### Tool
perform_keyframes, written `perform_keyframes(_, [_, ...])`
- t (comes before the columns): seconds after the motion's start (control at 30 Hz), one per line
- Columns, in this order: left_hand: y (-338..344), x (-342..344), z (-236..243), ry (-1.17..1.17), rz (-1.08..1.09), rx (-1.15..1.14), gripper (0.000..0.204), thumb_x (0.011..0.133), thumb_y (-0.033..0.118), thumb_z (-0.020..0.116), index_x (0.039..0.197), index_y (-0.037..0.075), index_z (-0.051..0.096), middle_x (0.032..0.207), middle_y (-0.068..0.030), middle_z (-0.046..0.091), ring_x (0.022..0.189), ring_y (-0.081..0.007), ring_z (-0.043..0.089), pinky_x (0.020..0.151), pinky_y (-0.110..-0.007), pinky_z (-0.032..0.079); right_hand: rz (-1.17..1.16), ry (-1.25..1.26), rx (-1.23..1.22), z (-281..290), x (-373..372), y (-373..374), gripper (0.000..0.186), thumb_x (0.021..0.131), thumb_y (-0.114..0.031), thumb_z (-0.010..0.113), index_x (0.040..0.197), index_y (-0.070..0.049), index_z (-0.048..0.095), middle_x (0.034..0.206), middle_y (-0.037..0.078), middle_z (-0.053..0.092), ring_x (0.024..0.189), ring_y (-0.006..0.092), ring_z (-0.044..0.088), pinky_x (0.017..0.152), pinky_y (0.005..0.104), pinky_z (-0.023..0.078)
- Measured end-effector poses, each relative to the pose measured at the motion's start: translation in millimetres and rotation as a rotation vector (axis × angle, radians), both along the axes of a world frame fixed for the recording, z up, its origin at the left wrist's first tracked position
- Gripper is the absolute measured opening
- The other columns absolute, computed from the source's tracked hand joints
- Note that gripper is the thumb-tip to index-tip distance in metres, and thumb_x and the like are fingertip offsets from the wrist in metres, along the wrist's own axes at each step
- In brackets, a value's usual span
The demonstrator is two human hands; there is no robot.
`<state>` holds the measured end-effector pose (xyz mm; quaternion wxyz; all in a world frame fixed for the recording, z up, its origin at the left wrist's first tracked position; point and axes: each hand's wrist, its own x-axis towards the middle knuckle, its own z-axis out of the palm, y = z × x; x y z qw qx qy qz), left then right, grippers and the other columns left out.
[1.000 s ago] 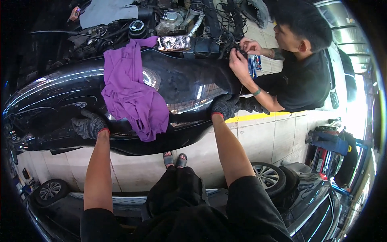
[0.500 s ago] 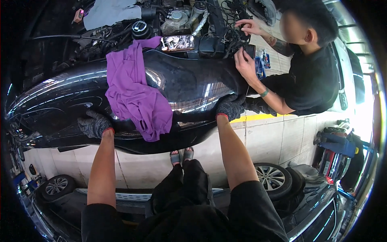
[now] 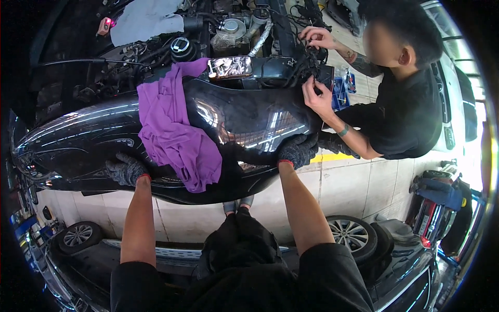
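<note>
A glossy black bumper panel (image 3: 78,125) stretches across the car's front, with a crumpled purple cloth (image 3: 176,140) draped over it. My left hand (image 3: 125,169), in a speckled grey glove with a red cuff, grips its near edge left of the cloth. My right hand (image 3: 299,150), gloved alike, grips the edge farther right, fingers curled. At the panel's right end a co-worker (image 3: 405,109) in black has both bare hands (image 3: 317,93) on dark cables (image 3: 304,70).
Behind the panel lie the engine bay (image 3: 234,28), a phone (image 3: 228,66), a grey cloth (image 3: 145,23) and a small orange device (image 3: 105,26). Blue tool trays (image 3: 343,93) sit by the co-worker. Another car (image 3: 348,239) stands behind me on the tiled floor (image 3: 364,192).
The co-worker's upper hand has moved up along the cables, the lower one slightly down and right. My hands stay on the panel edge as the view shifts slightly.
</note>
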<state>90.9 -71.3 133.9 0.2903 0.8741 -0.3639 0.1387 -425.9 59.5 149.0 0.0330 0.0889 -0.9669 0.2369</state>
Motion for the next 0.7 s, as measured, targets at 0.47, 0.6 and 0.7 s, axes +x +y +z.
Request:
perform_keyframes(0.47, [-1.1,-7.2,0.8,-0.01,-0.012,0.012,0.08,0.114,0.063,0.056,0.155,-0.005,0.062,0.157,-0.0316,0.063,0.148,-0.0507,0.057,0.126,-0.062,0.044,0.016,0.104,-0.056,-4.6,-2.7,4.5,0.055,0.113,-0.031,0.056,0.159,-0.001,0.059,0.152,0.033,0.062,0.137,0.0523,0.061,0.116,0.0625,0.049])
perform_keyframes(0.6, [-0.5,17.3,-11.8,-0.115,0.016,-0.005,0.078,0.114,0.062,0.058,0.154,-0.005,0.063,0.155,-0.0303,0.065,0.146,-0.0498,0.059,0.124,-0.062,0.046,0.032,0.085,-0.08,-7.1,1.4,0.6,0.055,0.113,-0.031,0.055,0.159,-0.002,0.059,0.153,0.033,0.062,0.139,0.0528,0.06,0.117,0.0629,0.049])
perform_keyframes(0.7, [-2.3,22.6,-13.5,-0.089,0.01,-0.013,0.078,0.113,0.062,0.058,0.154,-0.004,0.063,0.155,-0.0299,0.065,0.146,-0.0494,0.059,0.123,-0.061,0.047,0.03,0.095,-0.075,-10.7,1.9,0.8,0.054,0.113,-0.03,0.055,0.16,-0.003,0.059,0.152,0.033,0.062,0.139,0.0527,0.06,0.118,0.0628,0.048])
